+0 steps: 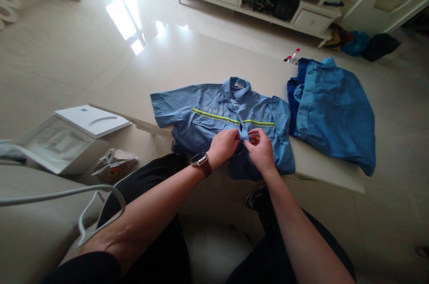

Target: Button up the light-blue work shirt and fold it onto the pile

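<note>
Forearms [296, 226] lead to hands [224, 146] pinching a blue shirt [201, 134] — hem [248, 174] seemingly past the table edge [330, 176] — tabletop [201, 60] stretching ahead.

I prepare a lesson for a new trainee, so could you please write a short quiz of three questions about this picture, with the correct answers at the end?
1. True or false: the left hand and the right hand both touch the striped blue shirt.

2. On which arm is the watch worn?

3. In the picture, what lies directly to the right of the striped blue shirt?
a) a white box
b) a pile of blue clothes
c) a red towel

Key: 1. True. 2. The left arm. 3. b.
</note>
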The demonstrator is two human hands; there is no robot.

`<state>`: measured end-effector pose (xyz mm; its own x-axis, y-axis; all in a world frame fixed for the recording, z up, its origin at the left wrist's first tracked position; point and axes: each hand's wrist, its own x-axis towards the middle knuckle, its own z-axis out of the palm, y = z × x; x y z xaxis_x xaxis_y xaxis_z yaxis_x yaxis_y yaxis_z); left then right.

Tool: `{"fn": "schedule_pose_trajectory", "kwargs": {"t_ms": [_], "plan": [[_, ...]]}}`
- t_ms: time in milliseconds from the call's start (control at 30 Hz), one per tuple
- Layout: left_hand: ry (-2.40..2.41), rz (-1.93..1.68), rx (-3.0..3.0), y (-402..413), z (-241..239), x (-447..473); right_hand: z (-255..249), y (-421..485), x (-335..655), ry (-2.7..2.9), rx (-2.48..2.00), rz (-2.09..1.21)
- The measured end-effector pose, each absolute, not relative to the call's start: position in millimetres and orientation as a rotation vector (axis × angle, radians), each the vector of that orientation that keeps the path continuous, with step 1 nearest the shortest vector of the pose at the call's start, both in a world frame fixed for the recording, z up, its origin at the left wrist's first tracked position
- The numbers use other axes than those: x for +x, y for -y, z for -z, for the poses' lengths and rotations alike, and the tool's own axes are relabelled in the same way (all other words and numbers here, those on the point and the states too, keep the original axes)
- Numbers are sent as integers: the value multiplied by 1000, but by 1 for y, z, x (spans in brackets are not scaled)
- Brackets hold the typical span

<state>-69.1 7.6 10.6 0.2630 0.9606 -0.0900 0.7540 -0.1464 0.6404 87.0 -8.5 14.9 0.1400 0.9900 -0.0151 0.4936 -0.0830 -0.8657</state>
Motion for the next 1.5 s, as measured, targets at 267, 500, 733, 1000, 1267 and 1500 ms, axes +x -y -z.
{"fn": "schedule_pose_trajectory", "kwargs": {"t_ms": [267,500,733,1000,1267,1500], "plan": [[-1424,-622,1769,-11,-12,-69,-14,10,85,1491,-1657,-876],[-1398,-731,1571,-12,-14,-67,-18,11,82,1539,-1653,-835],[-1384,-768,1373,-13,-18,-66,-20,11,83,1585,-1591,-812],[-1290,-864,1182,-15,7,-59,-20,11,81,1627,-1637,-716],[-1221,-924,1107,-16,12,-58,-25,12,79,1615,-1633,-698],[-1151,-959,1182,-14,11,-58,-17,6,80,1272,-1624,-890]]}}
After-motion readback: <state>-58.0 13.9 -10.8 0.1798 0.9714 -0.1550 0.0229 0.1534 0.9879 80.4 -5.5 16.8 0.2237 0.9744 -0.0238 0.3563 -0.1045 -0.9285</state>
